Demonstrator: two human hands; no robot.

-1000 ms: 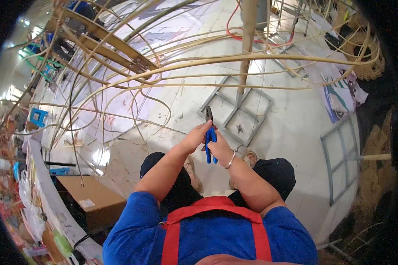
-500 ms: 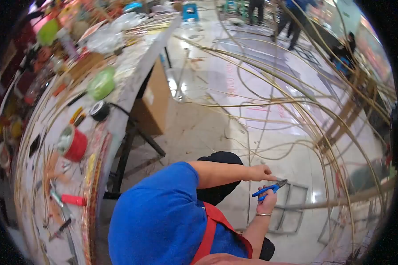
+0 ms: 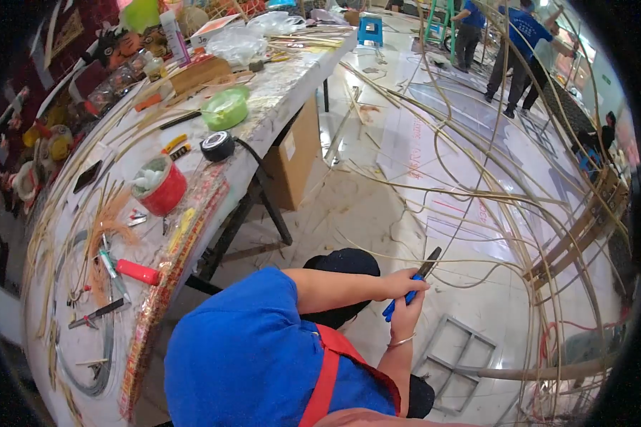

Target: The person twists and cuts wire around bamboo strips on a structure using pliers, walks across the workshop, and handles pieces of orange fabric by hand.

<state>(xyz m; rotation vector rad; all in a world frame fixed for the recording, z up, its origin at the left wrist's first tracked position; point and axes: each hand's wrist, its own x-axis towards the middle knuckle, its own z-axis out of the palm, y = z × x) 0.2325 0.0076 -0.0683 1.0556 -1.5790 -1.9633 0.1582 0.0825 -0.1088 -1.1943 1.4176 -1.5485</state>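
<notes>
My right hand (image 3: 406,317), with a bangle at its wrist, is closed around the blue-handled pliers (image 3: 389,310). Their dark jaws point up and away, towards the bamboo strips. My left hand (image 3: 400,284) is closed against the pliers near the pivot, its fingers partly covering the tool. Whether anything small is also between those fingers cannot be seen. Below and to the right of my hands, a grey metal frame (image 3: 465,330) divided into panes lies on the tiled floor. Long, thin bent bamboo strips (image 3: 470,191) arch across the space beyond my hands.
A long worktable (image 3: 260,146) on the left carries a red tub (image 3: 162,192), a tape roll (image 3: 217,146), a green bag (image 3: 225,109) and loose strips. A cardboard box (image 3: 295,160) stands beneath. Printed sheets (image 3: 434,153) cover the floor ahead. People (image 3: 523,43) stand at the far right.
My left hand has moved from beside the jaws onto the pliers. Both hands have drawn left with the pliers, whose jaws now point more upward. The view has shifted.
</notes>
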